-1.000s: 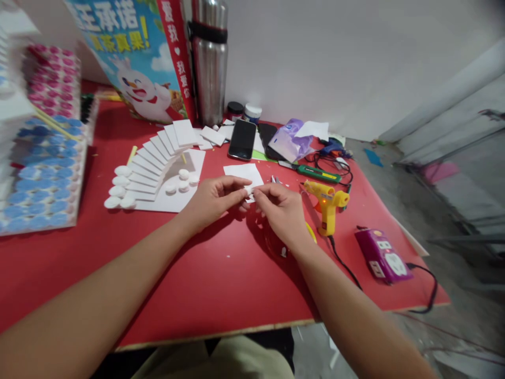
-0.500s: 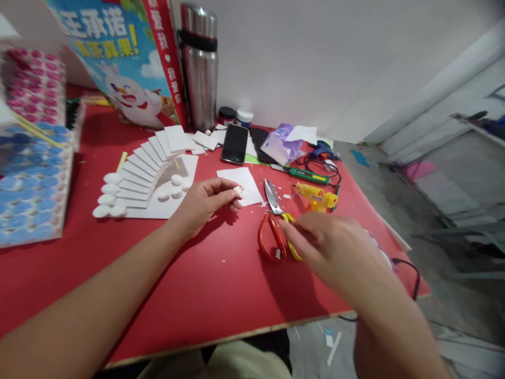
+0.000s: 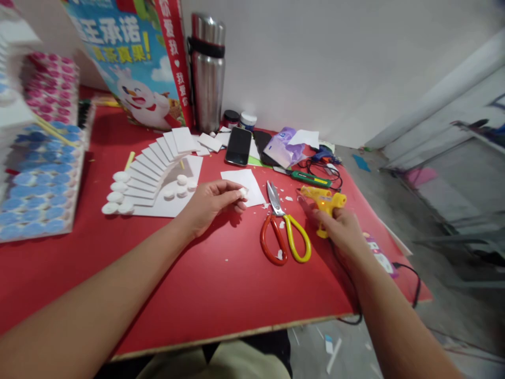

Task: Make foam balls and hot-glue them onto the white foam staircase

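Observation:
My left hand pinches a small white foam piece between thumb and fingertips, just above a white foam square on the red table. My right hand is on the handle of a yellow glue gun that stands on the table's right side, with its orange light glowing. Red and yellow scissors lie shut between my two hands.
A fanned stair of white foam strips with white discs sits at left. A phone, steel flask, green cutter, cables, purple power strip and a blue and pink capped model crowd the edges.
My right hand let go of the small piece, swung right past the scissors and landed on the glue gun. My left hand kept the piece and stayed in place.

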A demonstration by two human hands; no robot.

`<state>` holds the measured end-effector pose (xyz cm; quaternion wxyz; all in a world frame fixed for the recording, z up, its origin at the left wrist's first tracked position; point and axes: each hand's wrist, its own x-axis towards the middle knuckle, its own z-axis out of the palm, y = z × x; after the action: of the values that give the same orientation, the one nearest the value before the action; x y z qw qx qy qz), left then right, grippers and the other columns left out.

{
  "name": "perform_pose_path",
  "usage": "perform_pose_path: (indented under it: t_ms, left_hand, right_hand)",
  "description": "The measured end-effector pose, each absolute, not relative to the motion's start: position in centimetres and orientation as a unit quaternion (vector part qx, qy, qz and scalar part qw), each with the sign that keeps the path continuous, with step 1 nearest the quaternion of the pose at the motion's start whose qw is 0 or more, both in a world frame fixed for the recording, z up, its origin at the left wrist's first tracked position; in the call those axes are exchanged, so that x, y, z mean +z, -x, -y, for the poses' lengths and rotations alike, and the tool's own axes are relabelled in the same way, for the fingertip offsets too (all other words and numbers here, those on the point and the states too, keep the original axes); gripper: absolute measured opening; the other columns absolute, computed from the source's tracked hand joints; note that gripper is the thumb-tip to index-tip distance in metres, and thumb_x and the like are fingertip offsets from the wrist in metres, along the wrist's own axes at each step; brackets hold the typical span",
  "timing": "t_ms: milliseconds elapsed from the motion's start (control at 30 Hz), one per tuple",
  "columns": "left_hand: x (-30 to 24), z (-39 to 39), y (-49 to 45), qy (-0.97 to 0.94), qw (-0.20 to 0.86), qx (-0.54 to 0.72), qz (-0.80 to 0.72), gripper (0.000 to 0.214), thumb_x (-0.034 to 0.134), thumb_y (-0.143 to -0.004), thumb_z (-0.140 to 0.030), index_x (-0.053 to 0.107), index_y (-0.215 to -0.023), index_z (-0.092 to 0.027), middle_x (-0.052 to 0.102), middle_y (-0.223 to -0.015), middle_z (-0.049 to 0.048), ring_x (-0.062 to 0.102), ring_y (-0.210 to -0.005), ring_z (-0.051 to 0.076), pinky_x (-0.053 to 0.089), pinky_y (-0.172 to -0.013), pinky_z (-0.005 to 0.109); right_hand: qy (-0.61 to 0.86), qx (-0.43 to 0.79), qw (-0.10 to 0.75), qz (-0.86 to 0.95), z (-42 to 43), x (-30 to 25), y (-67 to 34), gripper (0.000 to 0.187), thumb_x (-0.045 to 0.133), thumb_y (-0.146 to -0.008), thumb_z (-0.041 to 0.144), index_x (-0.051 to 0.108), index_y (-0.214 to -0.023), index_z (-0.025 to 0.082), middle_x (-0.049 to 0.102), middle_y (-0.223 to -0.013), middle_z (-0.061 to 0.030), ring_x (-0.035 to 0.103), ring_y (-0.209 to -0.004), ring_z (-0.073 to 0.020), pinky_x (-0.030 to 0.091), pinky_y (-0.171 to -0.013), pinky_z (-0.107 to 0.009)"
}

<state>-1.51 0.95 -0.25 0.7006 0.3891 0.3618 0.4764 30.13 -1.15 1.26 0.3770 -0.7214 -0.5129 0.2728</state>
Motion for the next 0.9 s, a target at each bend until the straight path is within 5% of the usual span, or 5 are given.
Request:
perform_pose_path:
  t_ms: [200, 533, 900]
  left_hand:
    - [0.0, -1.1, 1.4, -0.358, 0.716, 0.48, -0.357, 0.024, 0.081, -0.08, -0.029, 0.071, -0.093, -0.011, 0.072, -0.074, 0.0076, 0.066, -0.061, 0.017, 0.061, -0.053, 0.033]
    - [-0.5, -1.7, 1.5, -0.333, 0.699, 0.511, -0.373, 0.015, 0.078, -0.082, -0.02, 0.072, -0.09, -0.009, 0.073, -0.076, 0.0067, 0.069, -0.065, 0.012, 0.058, -0.066, 0.024]
    - [-0.7, -1.7, 1.5, -0.357, 0.697, 0.49, -0.383, 0.018, 0.078, -0.083, -0.023, 0.073, -0.094, -0.01, 0.074, -0.078, 0.008, 0.069, -0.065, 0.014, 0.057, -0.06, 0.025]
  right_hand:
    - [0.56, 0.452, 0.53, 0.448, 1.9, 5.0, -26.0, 0.016, 0.076, -0.073, 0.031, 0.071, -0.084, 0.02, 0.066, -0.08, -0.0013, 0.047, -0.054, -0.0098, 0.035, -0.049, -0.026]
    - [0.473, 0.543, 0.419, 0.553, 2.3, 3.2, -19.9, 0.039, 0.06, -0.098, 0.046, 0.063, -0.071, 0.018, 0.055, -0.057, 0.0, 0.049, -0.052, -0.0127, 0.036, -0.054, -0.029]
    - [0.488, 0.536, 0.406, 0.556, 2.5, 2.6, -20.1, 0.047, 0.061, -0.097, 0.048, 0.053, -0.061, 0.019, 0.05, -0.052, 0.0011, 0.043, -0.048, -0.0113, 0.03, -0.051, -0.029]
